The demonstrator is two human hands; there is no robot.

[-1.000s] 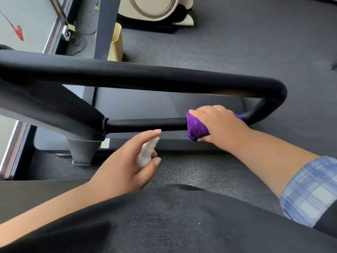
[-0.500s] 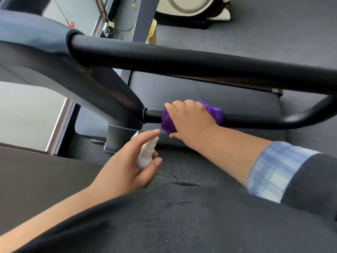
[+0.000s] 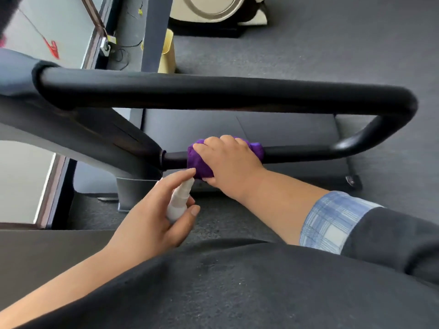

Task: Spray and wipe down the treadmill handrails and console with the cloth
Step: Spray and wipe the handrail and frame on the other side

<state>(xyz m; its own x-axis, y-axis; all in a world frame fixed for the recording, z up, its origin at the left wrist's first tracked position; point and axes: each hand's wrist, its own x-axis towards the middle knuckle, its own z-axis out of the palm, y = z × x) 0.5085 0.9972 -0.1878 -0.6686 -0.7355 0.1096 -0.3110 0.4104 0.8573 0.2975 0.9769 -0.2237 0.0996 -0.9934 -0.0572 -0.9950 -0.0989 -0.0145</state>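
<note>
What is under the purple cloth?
The thin black lower handrail runs under the purple cloth; it shows on both sides. The right hand grips the cloth around it, so the covered stretch cannot be seen.

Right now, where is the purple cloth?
In the head view's centre, the purple cloth is wrapped around the lower handrail under the right hand, near the upright's joint.

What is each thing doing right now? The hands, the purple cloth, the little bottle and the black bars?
right hand: grips the purple cloth around the lower bar.
purple cloth: bunched, wrapped on the lower bar near its joint.
left hand: holds the spray bottle, forefinger on top.
spray bottle: tilted, nozzle toward the cloth; no spray visible.
lower bar: partly covered by the cloth.
upper handrail: untouched.
</note>
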